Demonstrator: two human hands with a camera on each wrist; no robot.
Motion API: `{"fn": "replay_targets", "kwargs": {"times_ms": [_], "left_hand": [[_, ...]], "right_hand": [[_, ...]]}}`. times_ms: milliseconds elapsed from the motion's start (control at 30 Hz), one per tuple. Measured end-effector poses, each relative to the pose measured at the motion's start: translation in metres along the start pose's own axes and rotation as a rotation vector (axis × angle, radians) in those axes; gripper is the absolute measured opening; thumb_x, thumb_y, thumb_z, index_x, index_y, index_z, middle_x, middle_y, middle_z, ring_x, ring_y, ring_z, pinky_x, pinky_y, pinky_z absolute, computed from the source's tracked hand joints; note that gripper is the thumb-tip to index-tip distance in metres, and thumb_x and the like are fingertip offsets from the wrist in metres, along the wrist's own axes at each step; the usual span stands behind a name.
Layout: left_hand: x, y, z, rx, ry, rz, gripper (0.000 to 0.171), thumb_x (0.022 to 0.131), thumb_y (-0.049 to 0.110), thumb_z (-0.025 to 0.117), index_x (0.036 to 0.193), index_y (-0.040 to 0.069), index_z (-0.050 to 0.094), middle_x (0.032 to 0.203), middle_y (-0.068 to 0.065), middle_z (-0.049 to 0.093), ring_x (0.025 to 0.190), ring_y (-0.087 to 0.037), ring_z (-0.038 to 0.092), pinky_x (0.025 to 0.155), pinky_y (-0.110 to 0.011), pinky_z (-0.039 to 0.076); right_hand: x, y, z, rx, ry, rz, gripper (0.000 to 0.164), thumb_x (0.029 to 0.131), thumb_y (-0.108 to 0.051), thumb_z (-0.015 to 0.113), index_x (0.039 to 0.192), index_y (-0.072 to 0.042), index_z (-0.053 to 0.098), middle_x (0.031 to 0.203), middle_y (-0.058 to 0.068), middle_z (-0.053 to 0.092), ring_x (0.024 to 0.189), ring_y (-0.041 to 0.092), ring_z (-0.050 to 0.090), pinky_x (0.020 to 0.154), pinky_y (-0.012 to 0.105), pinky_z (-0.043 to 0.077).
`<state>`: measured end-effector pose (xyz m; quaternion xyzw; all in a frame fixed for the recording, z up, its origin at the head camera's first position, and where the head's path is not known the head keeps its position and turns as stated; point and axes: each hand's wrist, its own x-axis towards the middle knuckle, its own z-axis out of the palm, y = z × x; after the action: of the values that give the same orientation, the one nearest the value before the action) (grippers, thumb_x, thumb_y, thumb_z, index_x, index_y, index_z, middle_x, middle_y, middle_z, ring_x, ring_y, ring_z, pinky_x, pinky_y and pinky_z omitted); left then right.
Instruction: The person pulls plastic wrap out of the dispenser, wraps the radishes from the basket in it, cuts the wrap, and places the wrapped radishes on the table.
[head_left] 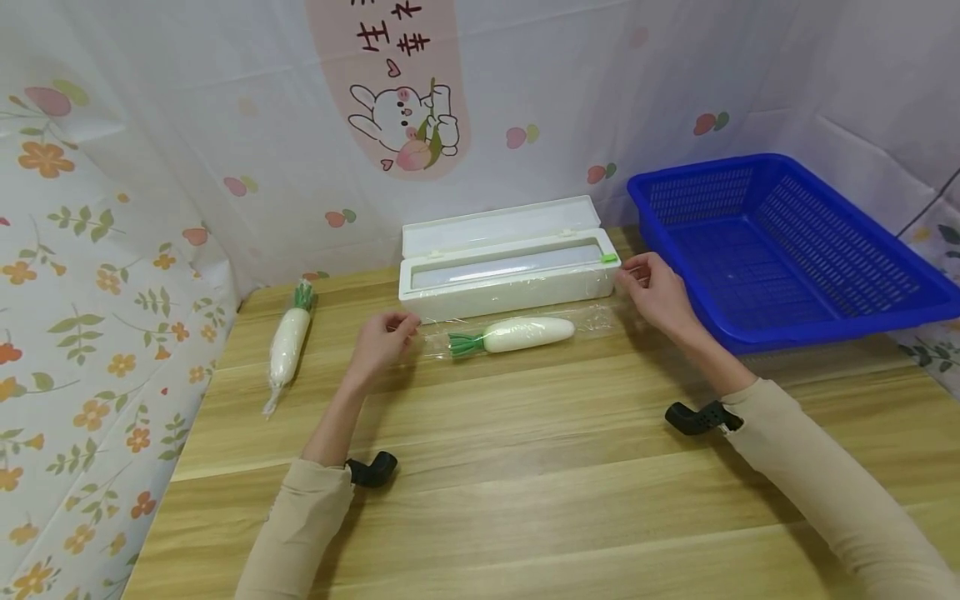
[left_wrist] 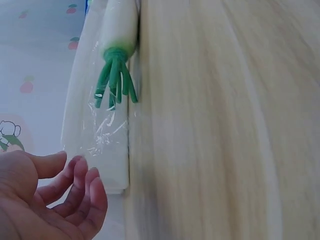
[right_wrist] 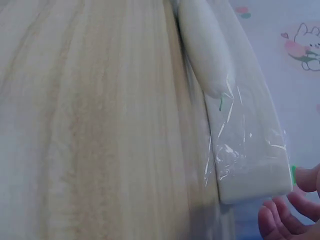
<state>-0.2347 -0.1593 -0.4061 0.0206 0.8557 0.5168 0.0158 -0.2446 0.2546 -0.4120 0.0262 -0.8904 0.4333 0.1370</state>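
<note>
A white radish with green stems (head_left: 528, 333) lies on the table under clear plastic film (head_left: 592, 319) in front of a white cling film dispenser box (head_left: 517, 287). The box's lid stands raised behind it, and a green slider (head_left: 609, 258) sits at its right end. My left hand (head_left: 384, 337) is by the film's left edge, fingers loosely bent and the thumb slightly apart from the index finger (left_wrist: 77, 167). Beside the box's right end is my right hand (head_left: 656, 292), its thumb (right_wrist: 306, 178) close to the slider and its fingers loosely bent below.
Another radish (head_left: 288, 342), wrapped in film with twisted ends, lies at the table's left. A blue plastic basket (head_left: 738, 333) stands at the right, close to my right forearm. A printed cloth (head_left: 525, 100) hangs behind the box.
</note>
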Motion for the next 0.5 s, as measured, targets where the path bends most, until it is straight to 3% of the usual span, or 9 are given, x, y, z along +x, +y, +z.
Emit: {"fn": "replay_targets", "kwargs": {"times_ms": [233, 367, 500], "left_hand": [[0.002, 0.007, 0.005, -0.048, 0.118, 0.048, 0.026, 0.101, 0.018, 0.062, 0.108, -0.007, 0.067, 0.093, -0.021, 0.064, 0.079, -0.030, 0.061, 0.062, -0.021, 0.050], [0.003, 0.011, 0.006, -0.004, 0.200, 0.103, 0.024, 0.100, 0.019, 0.065, 0.104, -0.004, 0.068, 0.083, -0.012, 0.063, 0.072, -0.021, 0.058, 0.060, -0.019, 0.044], [0.006, 0.017, 0.009, 0.036, 0.217, 0.168, 0.022, 0.099, 0.019, 0.066, 0.100, -0.002, 0.070, 0.080, -0.008, 0.063, 0.069, -0.012, 0.054, 0.061, -0.021, 0.043]], "right_hand": [[0.008, -0.001, 0.004, 0.026, 0.051, -0.063, 0.042, 0.102, -0.023, 0.061, 0.129, 0.008, 0.052, 0.120, 0.028, 0.058, 0.104, 0.039, 0.056, 0.090, 0.046, 0.044], [0.014, -0.003, 0.005, 0.034, 0.005, -0.110, 0.043, 0.103, -0.024, 0.061, 0.135, 0.005, 0.054, 0.131, 0.030, 0.051, 0.112, 0.045, 0.054, 0.096, 0.057, 0.045], [0.021, -0.002, 0.007, 0.042, -0.072, -0.120, 0.044, 0.103, -0.023, 0.061, 0.140, 0.000, 0.054, 0.138, 0.031, 0.042, 0.117, 0.048, 0.053, 0.096, 0.061, 0.045]]}}
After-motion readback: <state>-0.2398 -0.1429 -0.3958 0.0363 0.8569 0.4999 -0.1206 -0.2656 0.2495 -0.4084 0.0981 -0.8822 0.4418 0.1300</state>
